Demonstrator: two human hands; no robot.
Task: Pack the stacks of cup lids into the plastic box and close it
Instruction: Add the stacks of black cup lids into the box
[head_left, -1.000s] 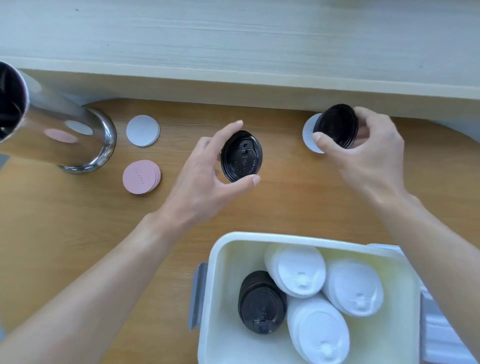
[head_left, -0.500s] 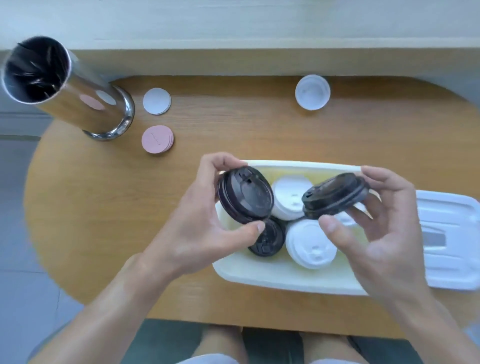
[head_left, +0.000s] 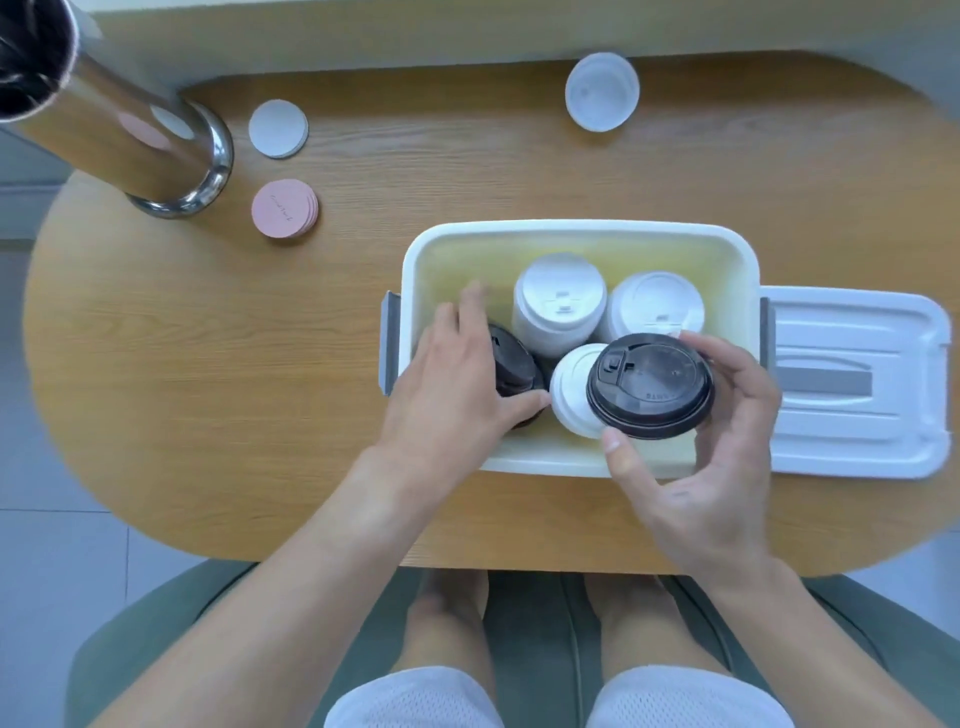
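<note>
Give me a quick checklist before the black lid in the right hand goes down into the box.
1. Right hand holds the black lid by its rim: ok.
2. Lid is over the plastic box, not the table: ok.
3. Free floor space under the lid: cannot tell; it overlaps the near white stack.
4. Left hand out of the box: not ok, its fingers are on the black stack.
5. All lids collected: not ok, a white lid remains on the table.
6. Box cover within reach, beside the box: ok.
</note>
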